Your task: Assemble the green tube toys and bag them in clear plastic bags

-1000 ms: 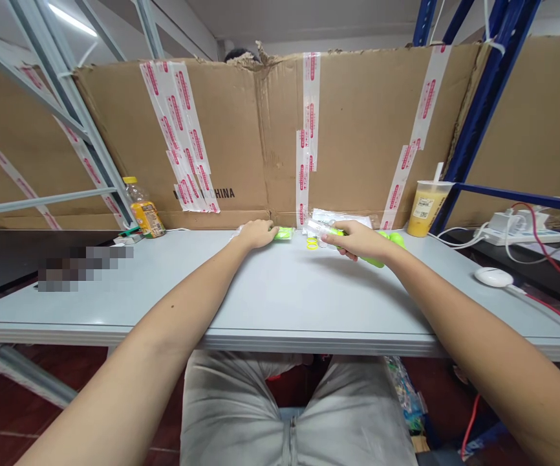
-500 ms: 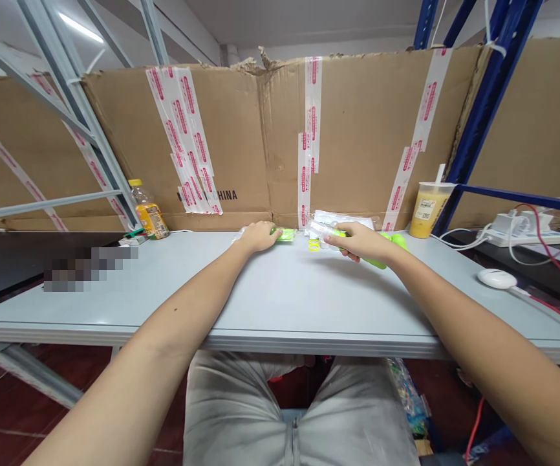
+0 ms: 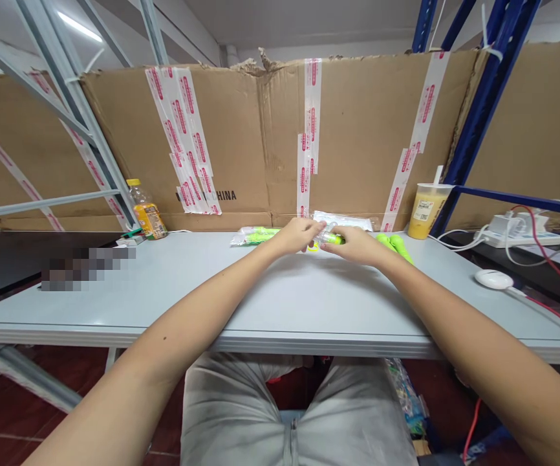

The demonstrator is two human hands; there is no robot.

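Observation:
My left hand (image 3: 298, 235) and my right hand (image 3: 355, 244) meet at the far middle of the grey table (image 3: 280, 304). Both are closed on a small green item in clear plastic wrap (image 3: 331, 237), the left hand pinching its left end. A wrapped green packet (image 3: 253, 235) lies to the left of my left hand, untouched. More green pieces (image 3: 395, 244) lie just right of my right wrist. A clear plastic bag (image 3: 343, 220) rests against the cardboard behind the hands.
A taped cardboard wall (image 3: 270, 136) closes the table's far side. An orange drink bottle (image 3: 147, 210) stands at the back left, a lidded cup (image 3: 427, 207) at the back right. A white mouse (image 3: 493, 279), power strip (image 3: 517, 232) and red cable lie at the right.
My left hand has left the wrapped green packet and moved right to join my right hand on the small wrapped item. The right hand has shifted slightly.

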